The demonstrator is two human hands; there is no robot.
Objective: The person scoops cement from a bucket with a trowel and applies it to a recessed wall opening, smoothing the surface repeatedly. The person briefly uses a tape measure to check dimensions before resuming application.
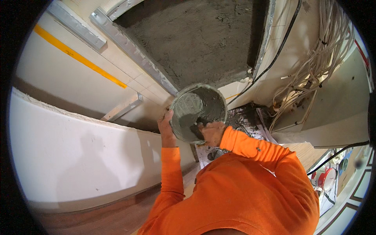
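Note:
A round bucket [184, 135] with grey, mortar-crusted walls is held in front of me, tilted so its inside shows. Wet grey mortar [209, 103] coats the inside and lies at its bottom. My left hand [167, 127] grips the bucket's left side near the rim. Reaching over the near right rim, my right hand [212, 132] is closed on a dark tool that looks like a trowel [196, 132], its working end down in the mortar. Much of the tool is hidden by the hand and the mortar.
Beyond the bucket is a wall panel of grey mortar [196, 39], edged by metal profiles [133, 49]. A white board [90, 156] stands at the left. To the right hang bundled cables [325, 51] and a black cable [280, 51]. A red-and-white bucket [327, 179] sits at the lower right.

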